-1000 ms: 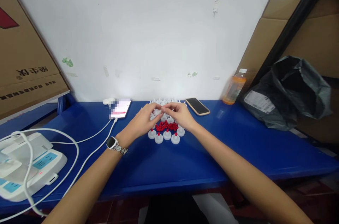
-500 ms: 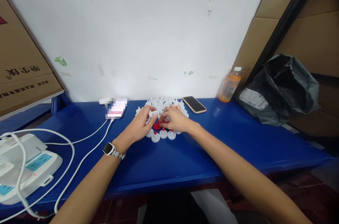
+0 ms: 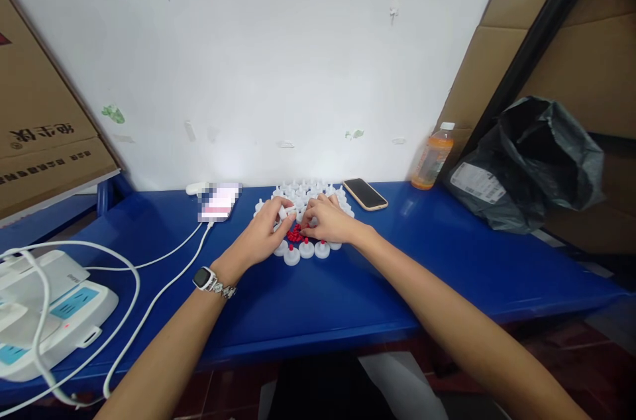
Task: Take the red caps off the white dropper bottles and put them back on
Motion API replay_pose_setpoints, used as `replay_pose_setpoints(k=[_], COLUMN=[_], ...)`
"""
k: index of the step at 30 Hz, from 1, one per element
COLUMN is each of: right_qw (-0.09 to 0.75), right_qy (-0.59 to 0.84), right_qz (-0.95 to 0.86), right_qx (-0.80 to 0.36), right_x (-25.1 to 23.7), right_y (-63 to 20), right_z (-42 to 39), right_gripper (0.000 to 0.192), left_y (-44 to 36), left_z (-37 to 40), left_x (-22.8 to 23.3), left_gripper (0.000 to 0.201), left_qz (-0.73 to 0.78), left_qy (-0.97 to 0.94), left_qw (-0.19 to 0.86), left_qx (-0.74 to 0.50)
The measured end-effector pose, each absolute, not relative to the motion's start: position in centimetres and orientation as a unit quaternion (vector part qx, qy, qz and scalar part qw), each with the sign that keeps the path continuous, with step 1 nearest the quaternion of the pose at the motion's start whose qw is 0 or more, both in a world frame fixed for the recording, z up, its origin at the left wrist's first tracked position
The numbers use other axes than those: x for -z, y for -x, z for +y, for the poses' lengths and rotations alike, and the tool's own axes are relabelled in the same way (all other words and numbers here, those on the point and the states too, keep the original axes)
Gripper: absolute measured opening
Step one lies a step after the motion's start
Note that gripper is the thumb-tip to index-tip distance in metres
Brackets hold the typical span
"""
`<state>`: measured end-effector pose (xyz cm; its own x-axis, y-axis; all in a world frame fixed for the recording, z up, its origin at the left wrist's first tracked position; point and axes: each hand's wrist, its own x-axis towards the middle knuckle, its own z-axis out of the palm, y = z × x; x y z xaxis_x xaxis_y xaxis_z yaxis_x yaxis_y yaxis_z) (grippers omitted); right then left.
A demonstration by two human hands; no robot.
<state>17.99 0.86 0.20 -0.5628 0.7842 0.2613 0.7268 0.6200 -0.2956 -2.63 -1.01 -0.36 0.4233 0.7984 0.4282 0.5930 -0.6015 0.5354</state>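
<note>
Visibly, the left hand (image 3: 259,233) grips a white cap (image 3: 287,212); right hand (image 3: 328,220), I can't tell.

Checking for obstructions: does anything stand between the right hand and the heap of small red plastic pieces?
Nothing visible does: the right hand is at the heap on its right. The left hand holds a white plastic piece farther left.

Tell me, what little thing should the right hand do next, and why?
Maybe pinch one of the red pieces: the right hand is at them, the left hand holds a white piece with no red showing, and front caps wear red tips.
</note>
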Motion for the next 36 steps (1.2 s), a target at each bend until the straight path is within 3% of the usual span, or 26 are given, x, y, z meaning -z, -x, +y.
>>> replay_pose_setpoints(k=[3,8,11,23,30,36], right_qw=[0.272,0.457,0.519,0.595,0.649,0.646], right_qy=[0.428,0.371,0.333,0.31,0.286,0.286], right_qz=[-0.855,-0.713,-0.637,-0.535,-0.512,-0.545], right_qx=[-0.108,-0.382,-0.463,-0.513,-0.484,-0.451], right_x=[-0.3,-0.8,-0.7,-0.5,-1.0,-1.1], right_y=[-18.2,-18.3,-17.9,-15.4,-14.1,-14.2], right_z=[0.8,0.4,0.3,-1.3,-1.9,-2.0], right_gripper=[0.011,0.021,0.033,0.045,0.046,0.046], left_y=[2.6,2.3,2.1,1.1,0.4,0.1], left_z=[-1.2,-1.9,-2.2,-2.9,-2.8,-2.6], left_x=[0.2,-0.4,-0.5,-0.2,0.0,0.2], left_gripper=[0.032,0.033,0.035,0.031,0.026,0.024], left_qz=[0.426,0.439,0.447,0.414,0.387,0.371], left_qy=[-0.82,-0.798,-0.795,-0.818,-0.814,-0.803], left_qw=[0.168,0.201,0.202,0.21,0.213,0.227], left_qx=[-0.344,-0.36,-0.355,-0.34,-0.378,-0.407])
